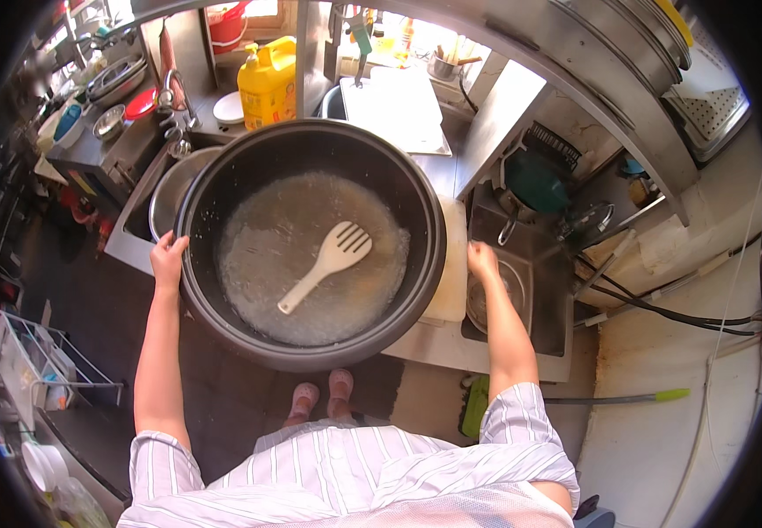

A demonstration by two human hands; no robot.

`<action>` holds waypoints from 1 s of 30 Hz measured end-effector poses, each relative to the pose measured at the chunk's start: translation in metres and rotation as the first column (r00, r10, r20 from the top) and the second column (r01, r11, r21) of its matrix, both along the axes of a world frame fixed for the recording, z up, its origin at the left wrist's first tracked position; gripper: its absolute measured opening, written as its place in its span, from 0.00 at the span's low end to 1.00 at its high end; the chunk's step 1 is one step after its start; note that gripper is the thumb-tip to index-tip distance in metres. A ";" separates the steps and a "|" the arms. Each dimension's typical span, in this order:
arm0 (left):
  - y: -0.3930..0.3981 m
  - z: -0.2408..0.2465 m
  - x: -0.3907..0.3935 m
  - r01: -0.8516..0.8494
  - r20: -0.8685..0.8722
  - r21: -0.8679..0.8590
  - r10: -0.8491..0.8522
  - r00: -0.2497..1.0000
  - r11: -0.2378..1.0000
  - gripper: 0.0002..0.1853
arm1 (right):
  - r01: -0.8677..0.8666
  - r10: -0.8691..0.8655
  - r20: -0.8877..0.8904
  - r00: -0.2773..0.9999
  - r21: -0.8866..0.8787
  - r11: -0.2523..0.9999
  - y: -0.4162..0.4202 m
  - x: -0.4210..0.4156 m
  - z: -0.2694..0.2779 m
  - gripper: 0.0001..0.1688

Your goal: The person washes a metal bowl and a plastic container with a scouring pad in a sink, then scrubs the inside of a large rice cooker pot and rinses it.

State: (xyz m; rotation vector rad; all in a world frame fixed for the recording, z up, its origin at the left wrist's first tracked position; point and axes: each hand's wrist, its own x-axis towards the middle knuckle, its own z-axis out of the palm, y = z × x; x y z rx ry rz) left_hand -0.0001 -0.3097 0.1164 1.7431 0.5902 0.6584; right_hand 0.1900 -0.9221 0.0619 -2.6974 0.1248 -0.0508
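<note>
A large dark round cooking pot stands in front of me, with cloudy water inside. In the water lies a pale slotted plastic spatula, its handle pointing towards me. My left hand grips the pot's left rim, thumb on top. To the right, a whitish cutting board is partly covered by the pot. My right hand is closed at the board's right edge, apart from the pot; its fingertips are partly hidden.
A steel basin sits in the left sink behind the pot. The right sink holds a round pan. A yellow jug and a white board stand farther back. A steel shelf runs overhead; a wire rack is at left.
</note>
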 end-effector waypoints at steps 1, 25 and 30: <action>0.009 0.000 -0.003 -0.027 0.001 0.020 0.027 1.000 0.999 0.19 | 0.022 -0.030 -0.226 0.974 -0.038 0.999 0.002 -0.008 -0.012 0.25; 0.021 0.018 0.022 0.132 -0.078 0.037 -0.129 0.989 0.991 0.12 | 0.296 -0.251 -0.378 0.891 0.065 0.953 0.015 -0.090 -0.048 0.29; 0.025 0.023 0.027 0.181 -0.083 0.014 -0.179 0.980 0.983 0.10 | 0.190 -0.176 -0.363 0.915 0.003 0.982 0.013 -0.120 -0.043 0.27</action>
